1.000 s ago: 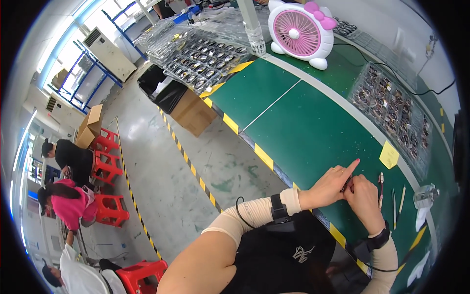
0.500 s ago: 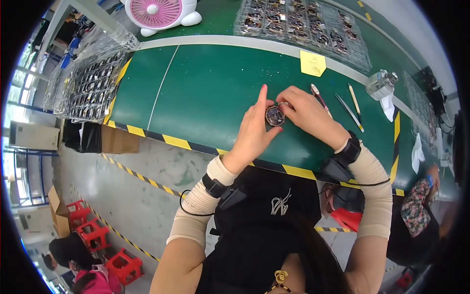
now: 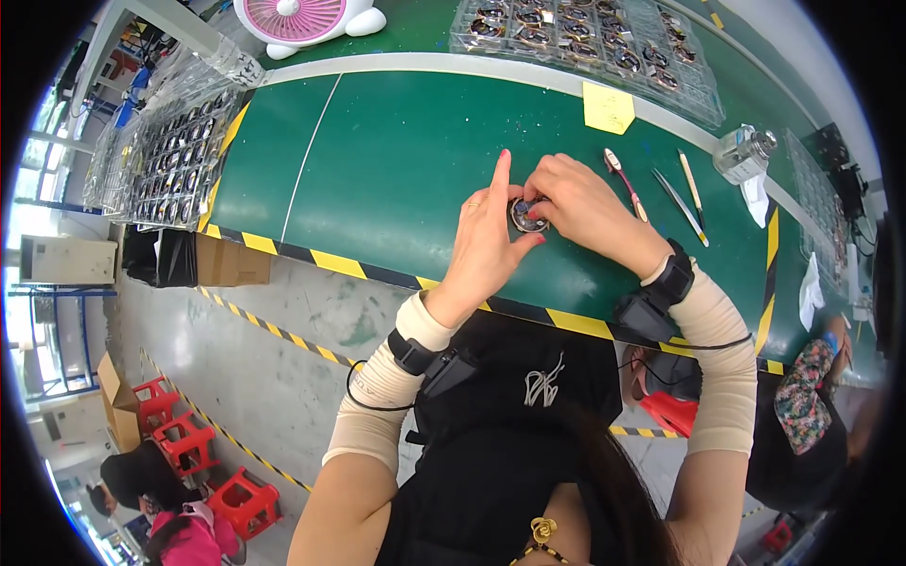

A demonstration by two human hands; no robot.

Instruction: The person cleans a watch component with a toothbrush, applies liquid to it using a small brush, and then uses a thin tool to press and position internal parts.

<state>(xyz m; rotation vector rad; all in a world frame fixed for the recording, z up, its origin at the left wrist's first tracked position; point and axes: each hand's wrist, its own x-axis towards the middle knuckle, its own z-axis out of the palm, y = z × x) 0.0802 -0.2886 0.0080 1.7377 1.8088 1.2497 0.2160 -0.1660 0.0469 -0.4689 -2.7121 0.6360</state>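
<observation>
A small round electronic part (image 3: pixel 528 223), like a watch body with a metal rim and dark inside, is held just above the green bench top. My left hand (image 3: pixel 485 234) steadies it from the left, thumb below and curled fingers behind, with the index finger pointing straight up. Over the part's upper right, my right hand (image 3: pixel 580 206) has its fingers bent in a pinch, its thumb lying across the face. Whatever may be between those fingertips is too small to make out. To the right lie a toothbrush (image 3: pixel 625 179), tweezers (image 3: pixel 679 205) and a thin pale-handled tool (image 3: pixel 691 179).
A yellow note (image 3: pixel 609 108) sits at the bench's back ledge, below clear trays (image 3: pixel 580 42) of round parts. A glass bottle (image 3: pixel 743 156) stands at right beside white tissue (image 3: pixel 754 198). A pink fan (image 3: pixel 294 17) and stacked trays (image 3: pixel 175 165) are left. Another person's arm (image 3: pixel 807 396) is far right.
My right hand has shifted slightly inward and up, its thumb now over the part's face instead of at the rim. The left hand keeps its hold. The view has tilted slightly.
</observation>
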